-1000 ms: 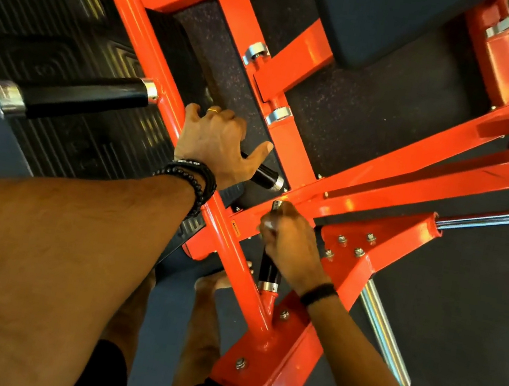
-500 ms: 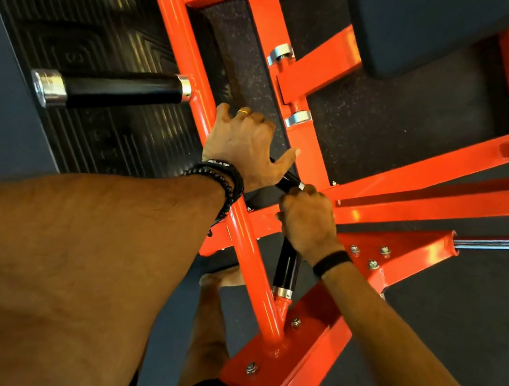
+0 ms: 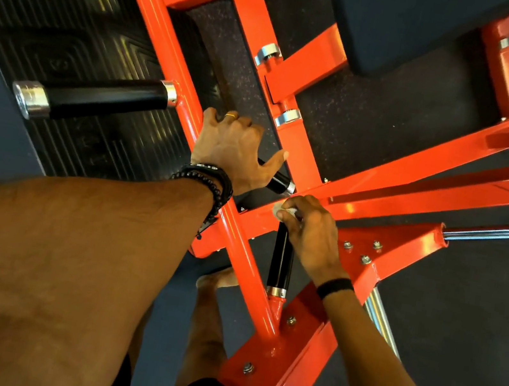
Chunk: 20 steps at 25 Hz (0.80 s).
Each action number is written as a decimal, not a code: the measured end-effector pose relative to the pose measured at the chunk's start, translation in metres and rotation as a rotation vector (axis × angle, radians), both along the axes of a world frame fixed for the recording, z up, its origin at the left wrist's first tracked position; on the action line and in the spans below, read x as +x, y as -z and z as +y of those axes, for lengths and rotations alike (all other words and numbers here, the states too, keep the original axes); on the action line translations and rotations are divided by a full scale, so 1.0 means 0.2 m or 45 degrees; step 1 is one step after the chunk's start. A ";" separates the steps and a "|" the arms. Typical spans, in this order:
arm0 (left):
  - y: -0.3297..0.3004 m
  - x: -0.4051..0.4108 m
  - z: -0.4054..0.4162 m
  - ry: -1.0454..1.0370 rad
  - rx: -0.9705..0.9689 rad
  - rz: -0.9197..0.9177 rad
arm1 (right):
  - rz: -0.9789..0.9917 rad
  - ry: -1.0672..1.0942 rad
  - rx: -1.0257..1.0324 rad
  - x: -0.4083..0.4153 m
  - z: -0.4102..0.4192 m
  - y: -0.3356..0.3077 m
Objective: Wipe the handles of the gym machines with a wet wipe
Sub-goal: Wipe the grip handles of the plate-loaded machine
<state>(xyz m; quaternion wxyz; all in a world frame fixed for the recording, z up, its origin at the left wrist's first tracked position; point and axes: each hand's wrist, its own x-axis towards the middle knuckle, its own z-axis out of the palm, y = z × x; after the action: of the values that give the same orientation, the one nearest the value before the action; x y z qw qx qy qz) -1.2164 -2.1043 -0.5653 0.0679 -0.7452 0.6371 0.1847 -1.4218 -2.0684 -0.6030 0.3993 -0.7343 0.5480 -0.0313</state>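
Work is in progress on one machine with an orange frame (image 3: 175, 55). The right hand (image 3: 310, 236) grips the top end of an upright black handle (image 3: 281, 258), fingers curled round it with a white wipe (image 3: 283, 211) pinched under the fingertips; only a small corner of the wipe shows. The lower part of that handle, down to its chrome collar, is bare and, in my judgement, not yet covered on this pass. The left hand (image 3: 233, 149) rests on a second, short handle (image 3: 277, 181), fingers loosely curled over it and thumb spread; it holds no wipe and appears to be bracing. A third, long handle (image 3: 94, 97) projects to the left, untouched and well apart from both hands. Whether either was wiped cannot be told. Obstructions: the frame's diagonal bars cross close beside the upright handle, leaving tight room for the wrist. A black seat pad (image 3: 409, 26) lies beyond.
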 end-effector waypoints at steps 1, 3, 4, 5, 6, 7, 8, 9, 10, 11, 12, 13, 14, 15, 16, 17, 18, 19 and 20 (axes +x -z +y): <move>0.00 0.00 0.00 0.003 0.008 -0.006 | -0.034 0.041 0.039 -0.02 0.07 -0.03; 0.00 0.00 0.00 0.013 0.019 -0.002 | -0.055 0.049 0.157 -0.11 0.30 -0.15; 0.00 0.00 0.00 0.014 0.017 0.002 | -0.070 0.037 0.196 -0.15 0.42 -0.23; 0.00 0.00 0.00 0.012 0.013 0.006 | -0.094 0.034 0.200 -0.17 0.47 -0.28; 0.00 0.00 0.00 0.014 0.015 0.010 | -0.114 0.066 0.186 -0.18 0.47 -0.27; 0.00 0.00 0.00 0.017 0.018 0.011 | -0.122 0.139 0.185 -0.16 0.40 -0.23; 0.00 0.00 0.00 0.019 0.017 0.006 | -0.122 0.232 0.181 -0.13 0.31 -0.18; 0.00 0.00 0.00 0.017 0.013 -0.001 | -0.116 0.306 0.151 -0.10 0.21 -0.11; 0.00 0.00 0.00 0.015 0.009 -0.007 | -0.118 0.366 0.101 -0.06 0.11 -0.06; 0.01 0.00 -0.01 0.015 0.009 -0.008 | -0.149 0.422 0.072 -0.05 0.07 -0.02; 0.01 0.00 -0.01 0.016 0.016 -0.002 | -0.167 0.463 0.082 -0.06 0.09 -0.02; 0.01 0.00 -0.01 0.016 0.021 0.009 | -0.160 0.487 0.128 -0.09 0.16 -0.05; 0.01 0.00 0.00 0.016 0.018 0.018 | -0.163 0.512 0.218 -0.14 0.26 -0.11; 0.00 0.00 -0.01 0.019 0.010 0.019 | -0.185 0.546 0.335 -0.19 0.38 -0.18; 0.01 0.00 -0.01 0.020 0.004 0.013 | -0.201 0.580 0.431 -0.21 0.46 -0.25; 0.01 0.00 -0.01 0.019 0.006 0.005 | -0.200 0.593 0.480 -0.23 0.50 -0.26; 0.01 0.00 0.00 0.022 0.008 0.002 | -0.148 0.590 0.478 -0.21 0.47 -0.23; 0.01 0.00 0.00 0.027 0.003 0.005 | -0.115 0.587 0.436 -0.18 0.40 -0.16; 0.01 0.00 0.00 0.031 -0.010 0.010 | -0.112 0.650 0.434 -0.14 0.32 -0.06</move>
<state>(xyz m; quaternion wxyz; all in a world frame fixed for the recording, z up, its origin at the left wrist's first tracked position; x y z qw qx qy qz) -1.2163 -2.1045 -0.5673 0.0648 -0.7369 0.6471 0.1844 -1.4495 -2.0039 -0.5902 0.5192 -0.4934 0.6943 -0.0699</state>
